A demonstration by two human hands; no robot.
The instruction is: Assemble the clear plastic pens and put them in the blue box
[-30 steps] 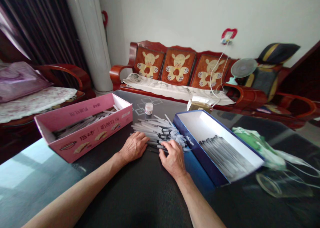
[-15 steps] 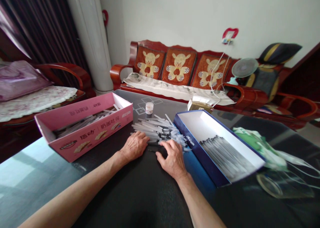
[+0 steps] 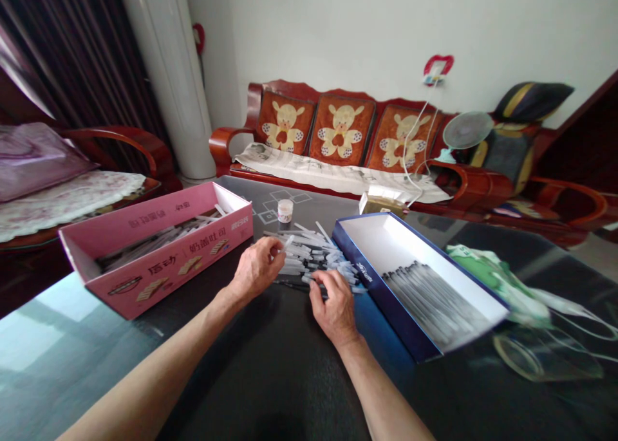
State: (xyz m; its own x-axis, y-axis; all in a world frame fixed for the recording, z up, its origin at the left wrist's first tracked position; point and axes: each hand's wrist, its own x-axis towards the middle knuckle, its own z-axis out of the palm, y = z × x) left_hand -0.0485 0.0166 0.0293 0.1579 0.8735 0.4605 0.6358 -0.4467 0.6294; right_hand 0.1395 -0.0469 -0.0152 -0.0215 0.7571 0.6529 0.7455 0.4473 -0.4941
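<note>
Up off the tabletop comes the left hand [image 3: 255, 268], flat on the table half a second ago, and now it's pinching a slim clear plastic tube [image 3: 288, 241] between thumb and fingers! The right hand [image 3: 335, 309] stays low at the near edge of the heap of clear plastic tubes [image 3: 313, 254], fingers curled down among them, though I can't tell from here whether it has closed on anything. The hands are apart but close, one on either side of that heap's near end, and a few dark sticks [image 3: 294, 286] lie just under the right hand's fingers.

To the left, right beside the left hand, sits a pink cardboard box [image 3: 168, 267], loose tubes [image 3: 159, 244] lying inside. To the right, a blue-rimmed white box [image 3: 381, 280] holds a neat row of dark-tipped tubes [image 3: 432, 299]. Just beyond the heap stand a small white-capped jar [image 3: 285, 210] and a tan packet [image 3: 383, 204], all on a dark glass tabletop [image 3: 270, 376]. A green-and-white plastic bag [image 3: 497, 280] is bunched at the far right, and behind it all runs a red wooden sofa [image 3: 338, 132] with a small fan [image 3: 467, 131] at its far end.
</note>
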